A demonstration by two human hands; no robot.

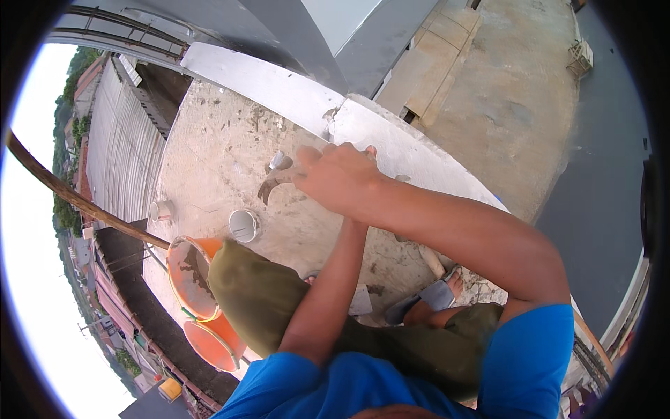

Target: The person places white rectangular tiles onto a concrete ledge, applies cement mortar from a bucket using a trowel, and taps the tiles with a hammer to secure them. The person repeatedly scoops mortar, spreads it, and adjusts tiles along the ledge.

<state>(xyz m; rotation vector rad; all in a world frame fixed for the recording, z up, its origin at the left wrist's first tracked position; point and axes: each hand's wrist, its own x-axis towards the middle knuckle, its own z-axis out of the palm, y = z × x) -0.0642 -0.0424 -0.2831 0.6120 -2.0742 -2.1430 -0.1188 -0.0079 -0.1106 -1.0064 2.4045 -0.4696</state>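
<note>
Blue short-sleeved shirt (pixel 363 384) of the person at the lower edge, above olive-green trousers (pixel 258 300). Bare forearms cross: the right hand (pixel 340 179), fingers bent and directed leftward, overlies the left hand (pixel 371 151), which is mostly hidden. Whether either grip is wide, narrow or closed on something cannot be told. At the right fingertips lies a curved, flat, grey-brown piece (pixel 269 188); whether it is held is likewise unclear. Just beyond it, a small grey-white object (pixel 280 161) rests on the stained, pale concrete floor (pixel 209 153). A smooth white-painted ledge (pixel 412 148) borders the floor beyond the hands. To the left: a small white bucket (pixel 244 225) and, beside the left knee, an orange plastic bucket (pixel 183 260) with grey residue inside, adjoining a second orange bucket (pixel 209 342). Grey sandal (pixel 438 296) on a foot, lower right.
</note>
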